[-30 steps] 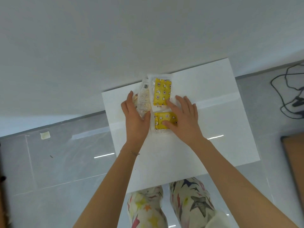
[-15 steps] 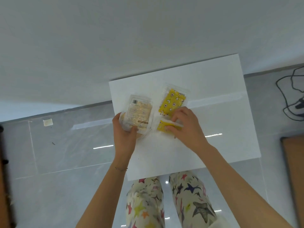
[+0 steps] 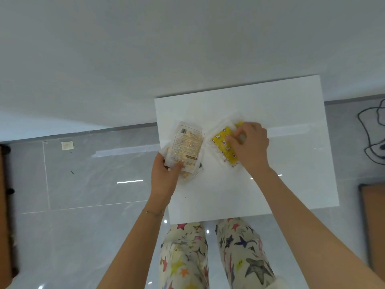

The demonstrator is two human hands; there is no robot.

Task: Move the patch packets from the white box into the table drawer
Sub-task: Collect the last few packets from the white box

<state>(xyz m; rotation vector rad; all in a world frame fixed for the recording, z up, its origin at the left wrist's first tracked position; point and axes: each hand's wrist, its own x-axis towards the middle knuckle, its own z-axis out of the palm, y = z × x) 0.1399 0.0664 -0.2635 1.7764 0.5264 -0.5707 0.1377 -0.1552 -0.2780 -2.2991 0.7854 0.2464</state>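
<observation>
Head view: I see the left hand (image 3: 165,176) gripping flat beige clear-wrapped packets (image 3: 186,150), the right hand (image 3: 250,147) pinching glossy yellow printed packets (image 3: 224,147) over the smooth white tabletop (image 3: 270,184).

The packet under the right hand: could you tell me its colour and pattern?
Head view: the clear-wrapped patch packet is yellow with small round motifs.

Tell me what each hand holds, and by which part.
The left hand has its grip on the near end of the pale packets. The right hand has its grip on the far end of the yellow packets.
</observation>
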